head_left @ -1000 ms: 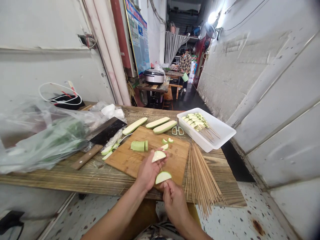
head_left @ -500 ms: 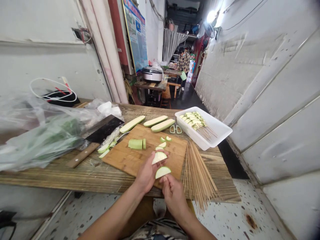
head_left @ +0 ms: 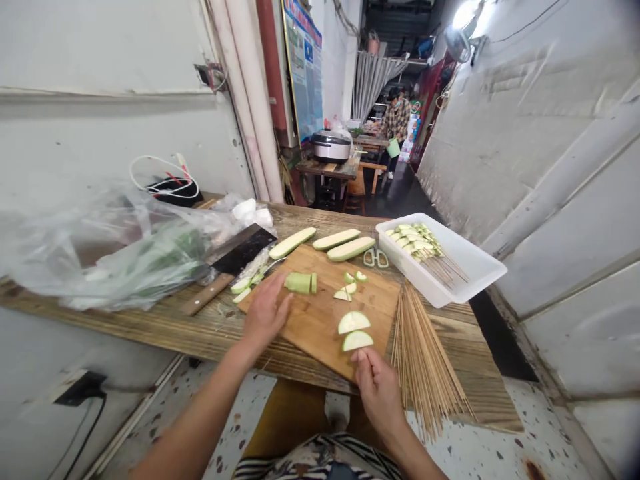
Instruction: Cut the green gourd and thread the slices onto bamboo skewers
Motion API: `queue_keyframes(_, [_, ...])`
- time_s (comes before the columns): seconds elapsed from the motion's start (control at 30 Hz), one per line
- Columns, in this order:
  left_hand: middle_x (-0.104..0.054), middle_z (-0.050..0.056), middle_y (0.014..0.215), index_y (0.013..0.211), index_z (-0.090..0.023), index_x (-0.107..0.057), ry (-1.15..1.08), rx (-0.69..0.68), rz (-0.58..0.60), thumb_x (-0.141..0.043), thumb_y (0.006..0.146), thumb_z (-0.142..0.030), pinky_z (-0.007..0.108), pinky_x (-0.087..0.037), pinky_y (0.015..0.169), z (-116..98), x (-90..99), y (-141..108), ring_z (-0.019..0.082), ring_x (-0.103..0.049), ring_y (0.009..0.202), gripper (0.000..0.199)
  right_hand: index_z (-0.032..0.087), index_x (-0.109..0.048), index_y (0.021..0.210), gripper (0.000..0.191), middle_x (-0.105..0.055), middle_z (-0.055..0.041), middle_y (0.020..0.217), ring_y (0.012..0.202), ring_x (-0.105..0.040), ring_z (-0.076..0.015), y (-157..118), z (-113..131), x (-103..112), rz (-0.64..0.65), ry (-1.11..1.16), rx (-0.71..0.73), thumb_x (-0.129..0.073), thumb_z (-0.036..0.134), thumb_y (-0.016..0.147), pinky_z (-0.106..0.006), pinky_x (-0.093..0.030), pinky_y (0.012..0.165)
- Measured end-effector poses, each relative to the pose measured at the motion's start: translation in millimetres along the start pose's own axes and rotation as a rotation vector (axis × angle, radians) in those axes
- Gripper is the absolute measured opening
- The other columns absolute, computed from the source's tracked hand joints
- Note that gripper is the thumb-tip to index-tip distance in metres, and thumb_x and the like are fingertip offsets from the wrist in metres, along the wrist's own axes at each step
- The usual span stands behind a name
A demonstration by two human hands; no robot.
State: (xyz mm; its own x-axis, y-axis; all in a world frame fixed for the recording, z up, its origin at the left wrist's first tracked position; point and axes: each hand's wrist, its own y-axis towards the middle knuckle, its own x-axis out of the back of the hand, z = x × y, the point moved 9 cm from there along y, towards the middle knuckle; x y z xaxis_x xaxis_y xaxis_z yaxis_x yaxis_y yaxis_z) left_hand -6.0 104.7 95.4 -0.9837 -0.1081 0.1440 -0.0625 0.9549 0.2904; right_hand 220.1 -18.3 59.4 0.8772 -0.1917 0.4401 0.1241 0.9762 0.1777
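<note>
My right hand (head_left: 380, 390) pinches the lower end of a thin bamboo skewer at the board's front edge. Two half-moon slices of pale green squash (head_left: 354, 323) sit threaded on it, just above the wooden cutting board (head_left: 320, 333). My left hand (head_left: 265, 313) lies open and holds nothing, its fingers near a cut squash chunk (head_left: 299, 283). Small squash pieces (head_left: 345, 294) lie on the board. Several peeled squash lengths (head_left: 349, 249) rest along its far edge.
On the plank table (head_left: 150, 328) lie a cleaver (head_left: 240, 257), scissors (head_left: 376, 258), loose skewers (head_left: 425, 360), a plastic bag of greens (head_left: 150, 257) and a white tray (head_left: 480, 267) of skewered slices. Far back, a person (head_left: 395, 123) stands past a rice cooker (head_left: 331, 145).
My left hand has let go of the slice and moved left over the board. Both slices now stay on the skewer in my right hand. The view has swung slightly.
</note>
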Motion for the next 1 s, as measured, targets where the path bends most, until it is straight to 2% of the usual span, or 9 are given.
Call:
queue_keyframes(0.07, [-0.047,0.007,0.134,0.114,-0.023,-0.059,0.180,-0.092,0.167,-0.070,0.063,-0.021,0.040,-0.012,0.110,3,7.0,22,0.027,-0.029,0.131,0.052,0.017,-0.054,0.074,0.029,-0.039,0.0045,0.052,0.044,-0.036,-0.0108,1,-2,-2,0.008,-0.004,-0.012,-0.036,0.032,0.091,-0.019,-0.026,0.042])
queue_keyframes(0.17, [-0.047,0.010,0.134,0.113,-0.022,-0.059,0.274,-0.095,0.362,-0.072,0.058,-0.023,0.044,-0.010,0.110,15,3.3,47,0.029,-0.026,0.132,0.056,0.018,-0.053,0.072,0.031,-0.038,0.0049,0.051,0.043,-0.035,-0.0106,2,-1,-3,0.021,0.008,-0.018,-0.035,0.033,0.091,-0.019,-0.025,0.041])
queue_keyframes(0.27, [-0.050,0.010,0.131,0.108,-0.022,-0.062,0.263,-0.062,0.486,-0.075,0.052,-0.023,0.043,-0.012,0.109,23,-7.7,62,0.030,-0.026,0.132,0.057,0.018,-0.053,0.070,0.031,-0.038,0.0049,0.050,0.042,-0.035,-0.0105,3,2,-3,0.026,0.010,-0.005,-0.035,0.034,0.091,-0.019,-0.026,0.040])
queue_keyframes(0.37, [-0.059,0.009,0.121,0.102,-0.024,-0.065,0.242,-0.020,0.560,-0.077,0.047,-0.020,0.042,-0.018,0.107,27,-16.4,70,0.031,-0.038,0.125,0.056,0.018,-0.052,0.070,0.032,-0.038,0.0050,0.050,0.043,-0.036,-0.0108,4,3,-3,0.030,0.004,0.000,-0.035,0.034,0.091,-0.020,-0.026,0.041])
queue_keyframes(0.5, [-0.064,0.009,0.113,0.099,-0.025,-0.067,0.277,0.015,0.570,-0.077,0.044,-0.018,0.041,-0.026,0.102,32,-18.6,77,0.031,-0.051,0.111,0.057,0.018,-0.052,0.071,0.031,-0.037,0.0052,0.051,0.043,-0.035,-0.0112,4,1,-6,0.048,0.002,-0.016,-0.035,0.035,0.091,-0.020,-0.026,0.042])
queue_keyframes(0.67, [-0.063,0.009,0.114,0.100,-0.025,-0.067,0.319,0.002,0.571,-0.077,0.044,-0.019,0.039,-0.027,0.101,36,-15.4,79,0.031,-0.051,0.111,0.058,0.018,-0.051,0.071,0.031,-0.035,0.0053,0.051,0.044,-0.034,-0.0115,3,-1,-7,0.060,0.017,-0.028,-0.035,0.036,0.091,-0.020,-0.024,0.042])
queue_keyframes(1.0, [-0.061,0.009,0.118,0.107,-0.025,-0.064,0.468,-0.062,0.515,-0.074,0.055,-0.036,0.039,-0.031,0.099,45,-1.6,73,0.031,-0.051,0.112,0.054,0.018,-0.052,0.072,0.030,-0.043,0.0033,0.052,0.044,-0.038,-0.0117,4,-2,-7,0.071,0.005,-0.019,-0.035,0.033,0.091,-0.020,-0.025,0.042])
